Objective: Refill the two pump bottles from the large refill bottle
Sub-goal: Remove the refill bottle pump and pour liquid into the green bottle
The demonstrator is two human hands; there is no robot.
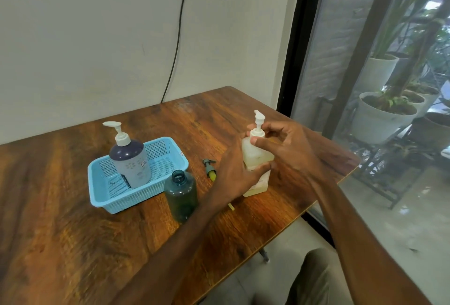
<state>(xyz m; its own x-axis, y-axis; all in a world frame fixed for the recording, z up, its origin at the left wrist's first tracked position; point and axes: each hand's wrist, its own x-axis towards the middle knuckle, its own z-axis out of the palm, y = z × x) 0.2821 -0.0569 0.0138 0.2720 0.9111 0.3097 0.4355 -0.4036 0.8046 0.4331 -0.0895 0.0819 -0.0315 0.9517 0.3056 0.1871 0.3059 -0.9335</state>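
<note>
A pale, translucent pump bottle (255,156) stands on the wooden table (73,231) near its right edge. My left hand (233,173) wraps around its body. My right hand (285,141) pinches the white pump collar at the bottle's neck. A large bottle with a dark blue shoulder and white pump (130,161) stands upright in a light blue basket (117,197). A teal bottle (181,195) with no cap stands open just in front of the basket. Its dark pump head with a yellow tip (210,169) lies on the table between the teal bottle and my left hand.
A black cable (179,36) runs down the white wall behind the table. The table's right edge is close to the pale bottle, beside a glass door with potted plants (382,117) outside. My knee (314,278) shows below the table's front edge.
</note>
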